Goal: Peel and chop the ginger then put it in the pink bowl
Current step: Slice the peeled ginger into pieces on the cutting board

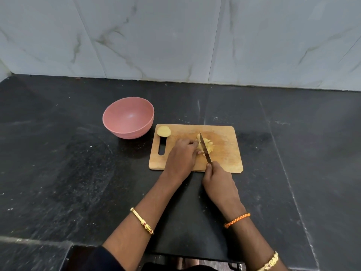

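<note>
Fingers (192, 144) curl over pale knobbly ginger (199, 146) beside the thin blade (205, 148).

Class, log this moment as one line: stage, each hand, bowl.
stage: chopping | left hand: holds ginger on board | right hand: grips knife | bowl: empty

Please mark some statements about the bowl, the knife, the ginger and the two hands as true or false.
1. The bowl holds chopped ginger. False: it is empty.
2. The right hand grips the knife. True.
3. The left hand holds the ginger on the board. True.
4. The bowl stands right of the board. False: it stands left of it.
5. A separate ginger piece lies at the board's far left corner. True.
</note>
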